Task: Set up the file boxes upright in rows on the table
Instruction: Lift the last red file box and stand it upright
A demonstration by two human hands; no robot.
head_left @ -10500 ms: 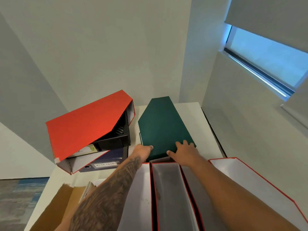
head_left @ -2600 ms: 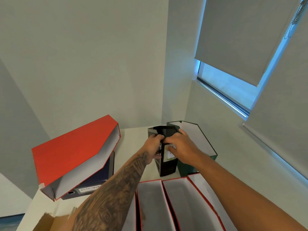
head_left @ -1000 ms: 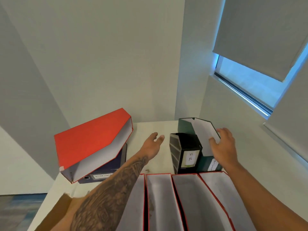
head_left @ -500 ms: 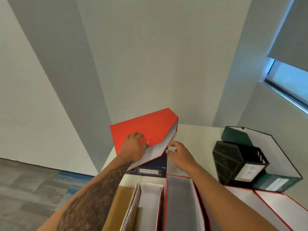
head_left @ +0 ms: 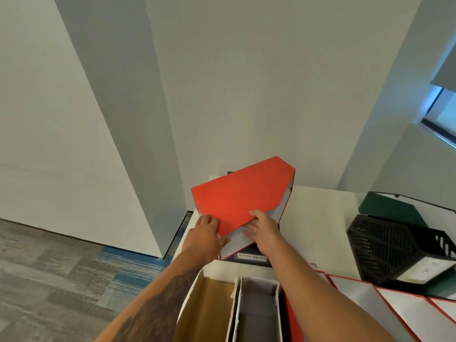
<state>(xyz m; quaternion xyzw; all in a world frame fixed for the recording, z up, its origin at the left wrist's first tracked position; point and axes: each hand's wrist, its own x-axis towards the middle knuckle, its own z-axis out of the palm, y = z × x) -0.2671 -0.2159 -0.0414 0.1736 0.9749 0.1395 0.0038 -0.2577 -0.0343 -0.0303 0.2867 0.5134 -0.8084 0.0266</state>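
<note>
A red file box [head_left: 240, 193] lies tilted on its side on top of a dark blue box [head_left: 251, 256] at the table's far left. My left hand [head_left: 204, 236] grips its near lower corner. My right hand [head_left: 264, 229] holds its open white edge, thumb on the red face. A black mesh file box [head_left: 385, 248] and a green file box [head_left: 392, 209] stand upright at the right. A row of upright red-edged boxes [head_left: 357, 294] stands along the near side.
A brown cardboard box [head_left: 207, 307] and a white-lined box [head_left: 256, 309] stand upright at the near edge. The white table [head_left: 318, 218] ends at the left beside a grey wall column. Carpet floor lies to the left.
Both hands left the black and green boxes and moved left to the red box. They now hold it at its near end, and it has lifted and turned slightly.
</note>
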